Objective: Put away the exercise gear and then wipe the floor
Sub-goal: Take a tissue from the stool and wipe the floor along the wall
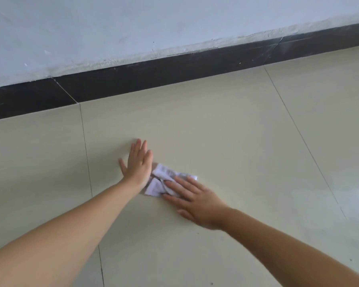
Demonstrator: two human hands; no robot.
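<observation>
Right fingers (180,184): straight and spread, lying flat on the cloth, curling round nothing.
Right hand (197,204): palm down, pressing the cloth to the floor; thumb flat on the tile nearer the camera.
Left fingers (140,149): straight, close together, released, flat on bare tile.
Left hand (136,164): palm down just left of the cloth; its edge seems to touch the cloth, though the blur makes that uncertain.
Cloth (161,181): small, white, crumpled into soft folds, with faint grey print; it lies on the floor between the hands, partly under the right fingers.
Floor (226,129): large glossy cream tiles, thin dark grout lines.
Skirting (133,79): dark, smooth band along the wall foot.
Wall (112,27): matte white, rough and chipped along its lower edge.
</observation>
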